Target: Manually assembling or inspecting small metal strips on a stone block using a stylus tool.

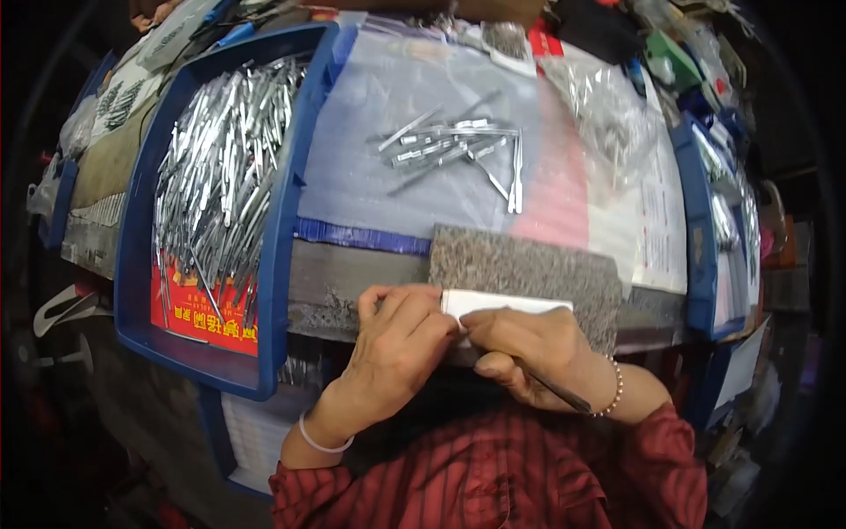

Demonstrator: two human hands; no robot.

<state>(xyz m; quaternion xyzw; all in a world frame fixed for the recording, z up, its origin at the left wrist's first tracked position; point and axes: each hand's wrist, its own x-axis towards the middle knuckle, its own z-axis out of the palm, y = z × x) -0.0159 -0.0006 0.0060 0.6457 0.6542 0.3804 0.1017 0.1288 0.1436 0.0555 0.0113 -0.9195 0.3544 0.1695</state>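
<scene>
My left hand [397, 348] is closed in a pinch at the left end of a flat white block [507, 302]; what its fingers hold, if anything, is hidden. Close beside it, my right hand [533, 348] grips a thin dark rod-like tool [560, 391], whose rear end sticks out below the palm toward the wrist. The fingertips of both hands nearly meet at the block's near edge. Under the white block lies a speckled granite slab [529, 257] at the bench's front edge. Beyond it, several shiny slim metal pieces [454, 145] lie in a loose heap on a plastic sheet [352, 176].
A deep blue tray [280, 264] full of slim metal pieces [229, 141] stands at the left, with a red printed sheet [207, 313] in it. Another blue tray [705, 264] with metal pieces stands at the right. Crumpled clear plastic bags [608, 115] lie at the back right.
</scene>
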